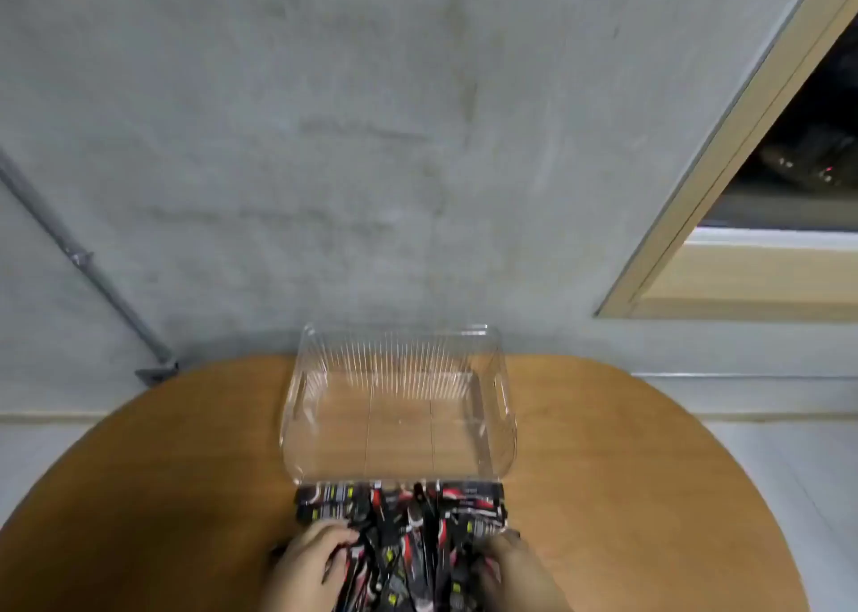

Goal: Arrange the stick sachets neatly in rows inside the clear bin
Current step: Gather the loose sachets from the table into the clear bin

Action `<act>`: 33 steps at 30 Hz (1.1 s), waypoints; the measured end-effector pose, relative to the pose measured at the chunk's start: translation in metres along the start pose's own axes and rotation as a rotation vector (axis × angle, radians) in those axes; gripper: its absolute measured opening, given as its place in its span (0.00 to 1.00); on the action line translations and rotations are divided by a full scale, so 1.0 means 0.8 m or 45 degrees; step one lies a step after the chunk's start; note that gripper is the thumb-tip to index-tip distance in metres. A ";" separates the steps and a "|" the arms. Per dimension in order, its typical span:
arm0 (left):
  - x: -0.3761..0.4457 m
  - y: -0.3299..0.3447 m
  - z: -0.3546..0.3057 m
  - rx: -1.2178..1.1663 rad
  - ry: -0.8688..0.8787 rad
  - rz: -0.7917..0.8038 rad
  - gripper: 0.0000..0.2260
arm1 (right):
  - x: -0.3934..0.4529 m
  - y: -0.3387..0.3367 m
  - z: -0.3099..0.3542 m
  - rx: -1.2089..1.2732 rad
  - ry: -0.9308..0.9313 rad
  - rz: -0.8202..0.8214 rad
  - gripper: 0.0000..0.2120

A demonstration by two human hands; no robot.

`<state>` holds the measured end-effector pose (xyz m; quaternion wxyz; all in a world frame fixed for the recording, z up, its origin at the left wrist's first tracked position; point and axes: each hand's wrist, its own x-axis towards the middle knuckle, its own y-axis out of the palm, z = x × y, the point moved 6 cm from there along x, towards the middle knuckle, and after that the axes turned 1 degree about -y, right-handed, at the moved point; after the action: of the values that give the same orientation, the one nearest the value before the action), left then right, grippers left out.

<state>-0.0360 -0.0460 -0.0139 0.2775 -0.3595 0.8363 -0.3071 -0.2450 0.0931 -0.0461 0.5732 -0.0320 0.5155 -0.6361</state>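
Note:
A clear ribbed plastic bin (503, 426) with side handle cut-outs stands on the round wooden table (162, 495); nothing lies inside it. Just in front of the bin lies a loose pile of black, red and white stick sachets (408, 532), reaching to the frame's bottom edge. My left hand (308, 565) is on the pile's left side, fingers curled around some sachets. My right hand (515, 569) is on the pile's right side, fingers bent down into the sachets. The frame's bottom edge cuts off both hands and the near part of the pile.
The table stands against a grey concrete wall (371, 147). A grey pipe (83, 263) runs diagonally down the wall at the left. A wood-framed dark window (743, 193) is at the right. Bare tabletop lies on both sides of the bin.

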 end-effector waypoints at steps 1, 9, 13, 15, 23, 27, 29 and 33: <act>0.003 0.008 0.000 0.076 0.069 0.004 0.10 | 0.005 0.003 -0.003 0.014 -0.039 -0.054 0.18; 0.004 0.076 0.063 0.174 0.029 -0.197 0.14 | 0.026 0.043 -0.020 0.030 -0.292 -0.484 0.15; 0.004 0.098 0.081 0.242 0.227 -0.316 0.17 | 0.035 0.065 -0.019 0.081 -0.402 -0.655 0.17; 0.004 0.108 0.088 0.282 0.306 -0.353 0.20 | 0.039 0.077 -0.019 0.088 -0.451 -0.735 0.22; -0.013 0.124 0.091 0.308 0.277 -0.427 0.43 | 0.039 0.106 -0.008 0.057 -0.455 -0.673 0.54; -0.031 0.107 0.077 0.337 0.172 -0.367 0.45 | 0.015 0.110 -0.004 -0.013 -0.369 -0.569 0.57; -0.044 0.102 0.077 0.325 0.091 -0.304 0.46 | -0.003 0.114 -0.013 -0.038 -0.270 -0.497 0.56; -0.067 0.119 0.094 0.379 -0.075 -0.143 0.51 | -0.025 0.137 -0.042 0.028 -0.057 -0.333 0.58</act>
<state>0.0060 0.0246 -0.1180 0.3347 -0.3695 0.7516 -0.4320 -0.1833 0.1496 -0.1266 0.4970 -0.1067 0.4871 -0.7102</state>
